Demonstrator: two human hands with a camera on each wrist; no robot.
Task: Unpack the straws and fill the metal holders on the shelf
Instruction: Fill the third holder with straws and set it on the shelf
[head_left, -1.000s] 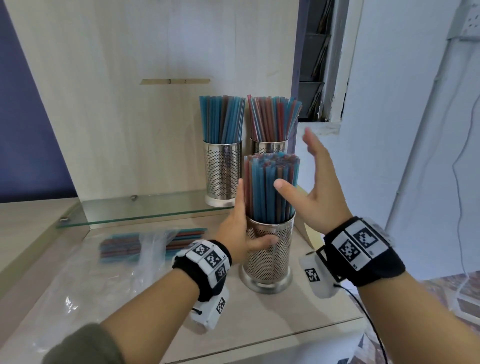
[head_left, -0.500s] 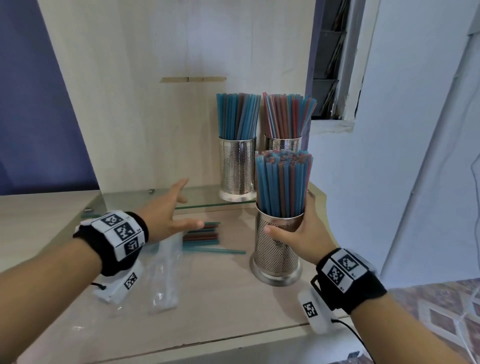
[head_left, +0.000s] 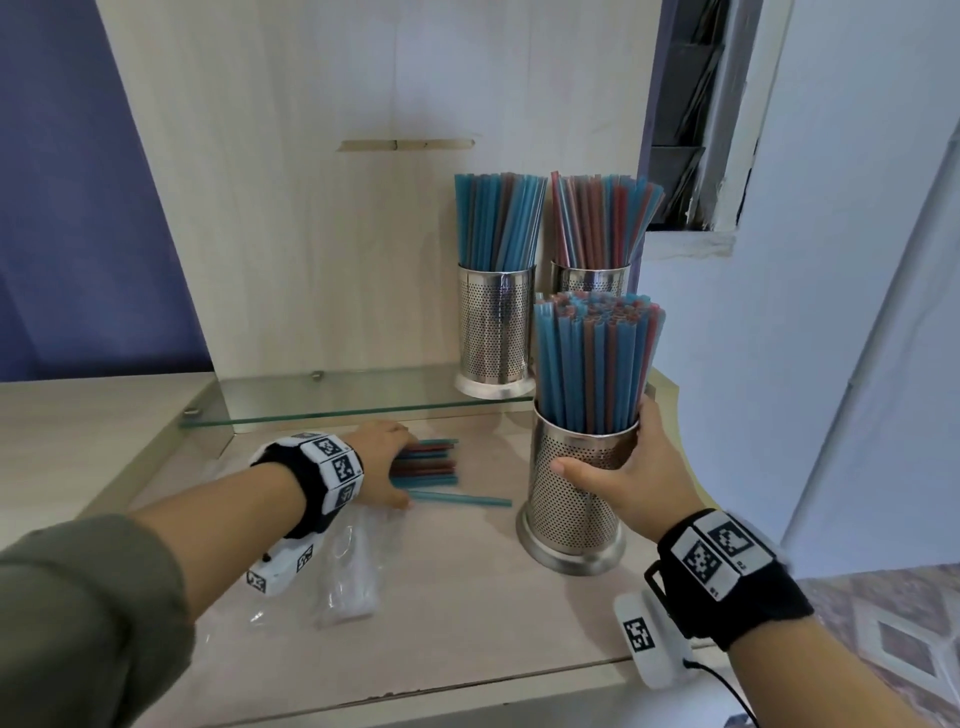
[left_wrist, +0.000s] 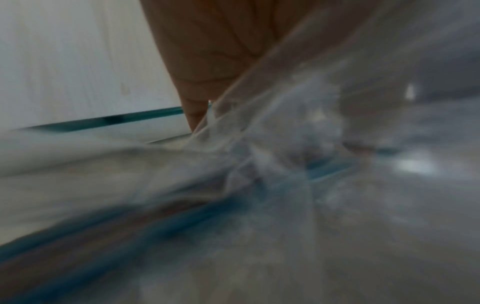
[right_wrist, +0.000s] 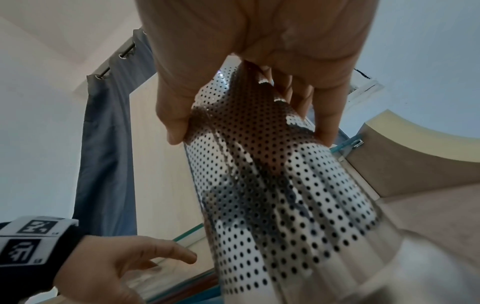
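A perforated metal holder (head_left: 571, 519) packed with blue and red straws (head_left: 597, 364) stands on the wooden counter. My right hand (head_left: 631, 478) grips its upper wall, thumb in front and fingers behind; the right wrist view shows the same grip on the holder (right_wrist: 272, 185). To the left, a small pile of loose straws (head_left: 436, 467) lies flat on the counter. My left hand (head_left: 382, 457) reaches onto that pile with loosely extended fingers (right_wrist: 179, 253). The left wrist view is blurred, showing plastic bag (left_wrist: 285, 123) and straws (left_wrist: 182, 216).
Two more filled holders (head_left: 496, 332) (head_left: 589, 278) stand at the right end of the glass shelf (head_left: 337, 400). A crumpled clear plastic bag (head_left: 348, 577) lies on the counter (head_left: 467, 623) under my left forearm. A wooden back panel rises behind; a white wall stands on the right.
My left hand let go of the front holder, swung left and came down onto the loose straws. My right hand closed round the holder.
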